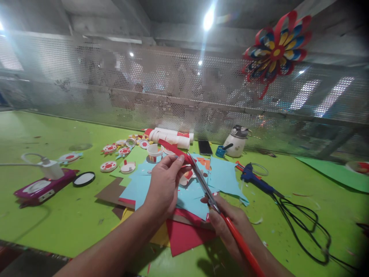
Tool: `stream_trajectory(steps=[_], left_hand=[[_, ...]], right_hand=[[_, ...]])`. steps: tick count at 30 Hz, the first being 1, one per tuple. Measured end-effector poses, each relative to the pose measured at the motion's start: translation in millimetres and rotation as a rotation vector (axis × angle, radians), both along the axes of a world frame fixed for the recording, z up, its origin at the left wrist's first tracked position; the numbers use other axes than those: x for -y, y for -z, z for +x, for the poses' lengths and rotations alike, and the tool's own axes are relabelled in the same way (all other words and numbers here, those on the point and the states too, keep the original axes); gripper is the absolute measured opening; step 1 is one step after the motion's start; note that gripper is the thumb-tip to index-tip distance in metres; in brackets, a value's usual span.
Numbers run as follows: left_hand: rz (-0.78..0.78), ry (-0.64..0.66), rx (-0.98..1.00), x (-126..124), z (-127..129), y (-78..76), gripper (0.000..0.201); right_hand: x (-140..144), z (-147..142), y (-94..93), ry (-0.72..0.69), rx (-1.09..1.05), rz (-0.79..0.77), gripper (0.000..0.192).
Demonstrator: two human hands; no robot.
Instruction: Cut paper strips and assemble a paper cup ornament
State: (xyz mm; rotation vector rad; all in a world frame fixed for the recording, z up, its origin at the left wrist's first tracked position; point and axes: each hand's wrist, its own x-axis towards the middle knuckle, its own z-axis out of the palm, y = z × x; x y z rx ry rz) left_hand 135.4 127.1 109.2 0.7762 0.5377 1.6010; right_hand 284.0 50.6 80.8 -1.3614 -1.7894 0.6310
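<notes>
the left hand point(163, 184) pinches a narrow strip of red paper point(173, 149) between thumb and fingertips, holding it up above the bright green tabletop point(57, 215). the right hand point(227, 223) is closed around the red handles of a pair of scissors with grey metal blades point(203, 184), and the blades run up to meet the strip just beside the left fingertips; whether the blades are parted or closed at the tip is too small to tell.

the strip looks thin and light, likely floppy along its length, so it would probably bend or flutter if held far from the cut. a pinch close to the blades, as the left hand has it, seems the steadiest hold, and paper this thin would crease or tear under a hard squeeze.

below the hands lies a loose stack of light blue, red, yellow and brown paper sheets point(225, 177). near it sit a small white paper cup point(155, 152), white tubes with red bands point(173, 136), round red-and-white paper ornaments point(108, 166), a blue glue gun with a black cable point(256, 179) and a dark phone point(205, 147). a red, blue and yellow paper flower point(276, 48) hangs on the perforated metal screen point(86, 84) behind.
</notes>
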Motion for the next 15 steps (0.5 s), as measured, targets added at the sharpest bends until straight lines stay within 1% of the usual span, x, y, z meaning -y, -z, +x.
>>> stream_trajectory(steps=[3, 8, 15], left_hand=[[0.007, 0.008, 0.011, -0.4, -0.6, 0.9, 0.013], [0.009, 0.029, 0.022, -1.4, -1.7, 3.3, 0.01], [-0.01, 0.029, 0.064, -2.9, -2.8, 2.0, 0.012]], right_hand=[[0.3, -0.7, 0.3, 0.006, -0.02, 0.011, 0.047], [0.3, -0.3, 0.2, 0.01, -0.001, -0.026, 0.05], [-0.1, 1.8, 1.3, -0.012, 0.001, -0.042, 0.05]])
